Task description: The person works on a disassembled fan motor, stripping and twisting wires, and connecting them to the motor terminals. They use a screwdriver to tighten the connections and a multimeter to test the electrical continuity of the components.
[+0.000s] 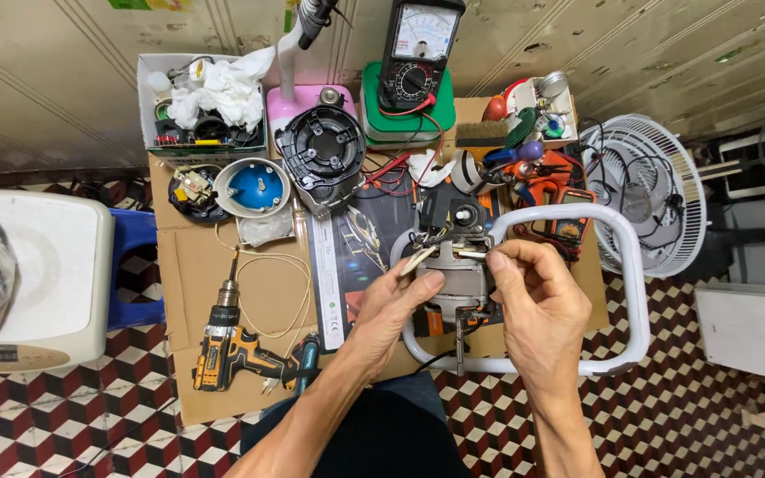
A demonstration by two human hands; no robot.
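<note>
Both hands work the wiring of a stripped fan motor (453,270).
Left hand (391,305) and right hand (533,301) fingers pinch its wires (440,255) over the cardboard-covered desk (197,265); the black housing (320,150) lies removed, reassembly not begun.

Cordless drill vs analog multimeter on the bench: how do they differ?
The cordless drill lies flat on the cardboard at front left; the analog multimeter stands propped at the back on a green base. The drill is orange and black; the multimeter is black with a white dial face. Neither hand touches either.
</note>
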